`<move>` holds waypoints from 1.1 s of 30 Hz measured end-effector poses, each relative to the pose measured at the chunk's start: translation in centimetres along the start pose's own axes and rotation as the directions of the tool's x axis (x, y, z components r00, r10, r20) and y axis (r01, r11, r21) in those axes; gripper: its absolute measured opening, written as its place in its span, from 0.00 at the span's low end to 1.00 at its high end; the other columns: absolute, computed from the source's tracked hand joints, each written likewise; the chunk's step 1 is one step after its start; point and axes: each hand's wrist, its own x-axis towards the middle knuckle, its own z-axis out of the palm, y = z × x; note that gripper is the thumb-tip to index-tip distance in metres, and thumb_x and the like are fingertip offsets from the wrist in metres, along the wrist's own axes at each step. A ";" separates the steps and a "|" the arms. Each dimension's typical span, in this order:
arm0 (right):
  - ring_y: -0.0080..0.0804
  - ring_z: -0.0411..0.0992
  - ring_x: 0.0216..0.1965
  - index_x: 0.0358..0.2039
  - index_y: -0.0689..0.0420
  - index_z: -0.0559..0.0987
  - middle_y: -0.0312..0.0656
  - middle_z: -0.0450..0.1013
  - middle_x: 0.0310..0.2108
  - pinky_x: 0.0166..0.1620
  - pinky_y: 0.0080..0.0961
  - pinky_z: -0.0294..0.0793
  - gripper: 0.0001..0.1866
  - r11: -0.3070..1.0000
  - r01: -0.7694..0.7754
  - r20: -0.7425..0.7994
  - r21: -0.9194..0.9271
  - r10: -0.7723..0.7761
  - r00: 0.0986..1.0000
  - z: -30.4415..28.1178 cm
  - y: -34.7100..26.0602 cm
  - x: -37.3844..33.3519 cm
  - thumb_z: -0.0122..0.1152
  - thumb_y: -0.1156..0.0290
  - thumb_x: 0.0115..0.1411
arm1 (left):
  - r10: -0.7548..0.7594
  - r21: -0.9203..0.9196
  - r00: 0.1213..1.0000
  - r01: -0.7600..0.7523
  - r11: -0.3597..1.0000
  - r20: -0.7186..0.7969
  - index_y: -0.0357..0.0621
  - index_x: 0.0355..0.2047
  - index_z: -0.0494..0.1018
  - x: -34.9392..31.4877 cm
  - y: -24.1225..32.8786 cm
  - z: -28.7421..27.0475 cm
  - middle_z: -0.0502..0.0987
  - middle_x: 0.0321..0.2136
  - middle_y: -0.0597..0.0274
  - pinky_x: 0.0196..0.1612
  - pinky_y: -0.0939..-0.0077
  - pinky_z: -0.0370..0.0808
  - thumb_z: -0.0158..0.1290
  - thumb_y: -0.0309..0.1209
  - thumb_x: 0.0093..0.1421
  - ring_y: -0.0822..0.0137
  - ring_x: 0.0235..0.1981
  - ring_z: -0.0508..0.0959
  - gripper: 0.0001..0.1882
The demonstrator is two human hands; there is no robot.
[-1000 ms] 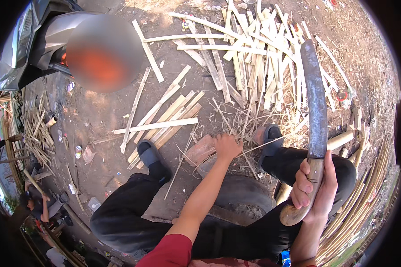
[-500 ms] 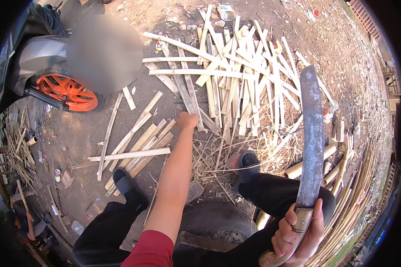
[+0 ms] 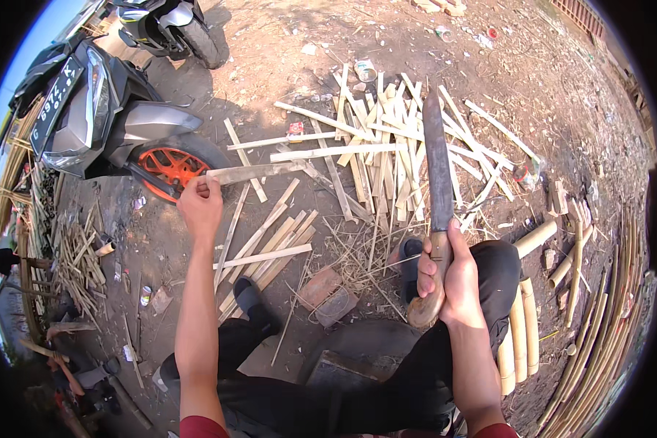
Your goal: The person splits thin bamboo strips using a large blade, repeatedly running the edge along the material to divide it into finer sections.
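Outdoors, dirt ground (image 3: 274, 77) is strewn with pale strips (image 3: 374, 131) beside a motorbike (image 3: 144, 125); before its orange wheel (image 3: 169, 166), a greyish strip (image 3: 255, 173) is pinched by left fingers (image 3: 213, 189), a machete (image 3: 439, 182) gripped by curled right fingers (image 3: 425, 274).

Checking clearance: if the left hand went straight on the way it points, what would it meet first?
Probably the motorbike's front wheel, just beyond the left hand in the picture, though depth is unclear and it might pass above.

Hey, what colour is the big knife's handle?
The handle is light brown, seen best in the head view.
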 end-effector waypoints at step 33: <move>0.28 0.68 0.14 0.33 0.63 0.72 0.39 0.68 0.15 0.21 0.27 0.66 0.27 0.696 0.381 0.493 -0.608 -0.045 0.869 3.5 14.8 -13.9 0.36 0.51 0.76 | 0.581 -0.405 0.808 -0.499 0.766 0.102 0.34 0.33 0.78 -24.4 7.0 -11.2 0.81 0.25 0.53 0.27 0.73 0.77 0.70 0.18 0.44 0.60 0.24 0.82 0.15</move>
